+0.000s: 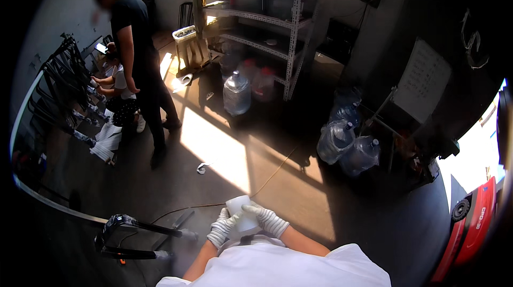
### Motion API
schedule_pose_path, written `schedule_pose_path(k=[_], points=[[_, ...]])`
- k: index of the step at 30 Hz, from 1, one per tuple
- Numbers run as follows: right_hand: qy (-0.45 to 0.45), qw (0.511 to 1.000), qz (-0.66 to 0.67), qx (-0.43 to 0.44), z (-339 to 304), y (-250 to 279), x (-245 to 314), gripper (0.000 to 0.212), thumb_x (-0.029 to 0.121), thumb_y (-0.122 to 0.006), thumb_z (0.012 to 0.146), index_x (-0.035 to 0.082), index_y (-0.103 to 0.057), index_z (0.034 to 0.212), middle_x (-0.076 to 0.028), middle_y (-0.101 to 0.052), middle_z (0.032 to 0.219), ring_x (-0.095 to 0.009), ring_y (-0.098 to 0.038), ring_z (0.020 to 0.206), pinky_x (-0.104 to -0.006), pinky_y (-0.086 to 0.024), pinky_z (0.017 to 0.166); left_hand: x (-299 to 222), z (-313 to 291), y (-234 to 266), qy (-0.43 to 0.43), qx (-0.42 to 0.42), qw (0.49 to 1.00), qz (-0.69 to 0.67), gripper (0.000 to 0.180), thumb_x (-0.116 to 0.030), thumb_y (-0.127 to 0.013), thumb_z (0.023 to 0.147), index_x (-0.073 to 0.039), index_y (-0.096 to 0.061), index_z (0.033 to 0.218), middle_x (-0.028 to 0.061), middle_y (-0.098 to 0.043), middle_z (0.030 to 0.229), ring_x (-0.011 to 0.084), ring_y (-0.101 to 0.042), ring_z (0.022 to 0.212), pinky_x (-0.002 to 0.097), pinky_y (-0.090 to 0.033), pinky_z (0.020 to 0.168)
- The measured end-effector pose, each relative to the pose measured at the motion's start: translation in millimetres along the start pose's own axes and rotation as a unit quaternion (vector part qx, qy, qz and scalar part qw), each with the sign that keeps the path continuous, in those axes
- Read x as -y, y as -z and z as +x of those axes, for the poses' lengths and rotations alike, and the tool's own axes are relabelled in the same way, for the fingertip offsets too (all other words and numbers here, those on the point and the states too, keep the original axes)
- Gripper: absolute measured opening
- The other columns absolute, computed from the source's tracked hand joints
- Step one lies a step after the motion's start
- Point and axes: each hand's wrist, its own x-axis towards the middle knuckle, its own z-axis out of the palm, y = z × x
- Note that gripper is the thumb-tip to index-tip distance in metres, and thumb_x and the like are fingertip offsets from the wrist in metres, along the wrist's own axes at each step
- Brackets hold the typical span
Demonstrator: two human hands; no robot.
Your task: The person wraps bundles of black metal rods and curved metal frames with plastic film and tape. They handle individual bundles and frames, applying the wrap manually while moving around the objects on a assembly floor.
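Observation:
A white roll of thin wrapping material (pixel 238 203) is held in front of my body, near the bottom middle of the head view. My left hand (pixel 220 226), in a white knitted glove, closes on its left side. From the right, my gloved right hand (pixel 270 220) grips the same roll, thumb across its upper part. The lower end of the roll is partly hidden by the hands. To the left of my left hand is a black bent-tube frame (pixel 140 254), with shiny clear wrapping on its bend and pale wrapping on its tube ends.
A standing person (pixel 138 46) and a crouching person (pixel 115 86) are beside a rack of black tube frames (pixel 59 81). Metal shelving (pixel 293 46) stands at the back. Large water bottles (pixel 237 94) sit on the floor. A cable (pixel 184 205) crosses it. A whiteboard (pixel 422 78) stands right.

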Motion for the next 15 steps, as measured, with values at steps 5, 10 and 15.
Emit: schedule_pose_path(k=[5,10,15], points=[[0.08,0.996,0.029,0.011,-2.9,38.5,35.0,0.056,0.033,-0.06,0.081,0.005,-0.039,0.126,-0.009,-0.052,0.111,-0.018,-0.052,0.097,-0.0299,-0.045,0.084,-60.3,36.0,-39.1,0.026,0.029,0.998,0.057,0.056,-0.043,-0.061,0.08,-0.002,-0.047,0.114,0.0082,-0.054,0.105,0.0135,-0.049,0.095,0.0274,-0.042,0.082],[0.107,0.99,0.089,0.033,-0.9,39.3,91.2,0.055,0.034,-0.061,0.08,0.005,-0.043,0.123,-0.008,-0.053,0.11,-0.016,-0.052,0.098,-0.0286,-0.043,0.084,-25.4,134.7,-14.6,0.003,0.06,0.992,0.107,0.067,-0.05,-0.055,0.082,0.002,-0.044,0.122,0.009,-0.054,0.111,0.016,-0.049,0.101,0.0258,-0.04,0.087],[0.145,0.984,0.107,-0.008,42.4,65.4,165.1,0.059,0.037,-0.064,0.078,0.001,-0.045,0.12,-0.009,-0.054,0.11,-0.017,-0.053,0.098,-0.0292,-0.043,0.086,-97.8,213.7,-49.7,-0.015,0.124,0.99,0.068,0.046,-0.039,-0.053,0.087,-0.002,-0.051,0.115,0.0035,-0.056,0.097,0.01,-0.05,0.087,0.0251,-0.043,0.079]])
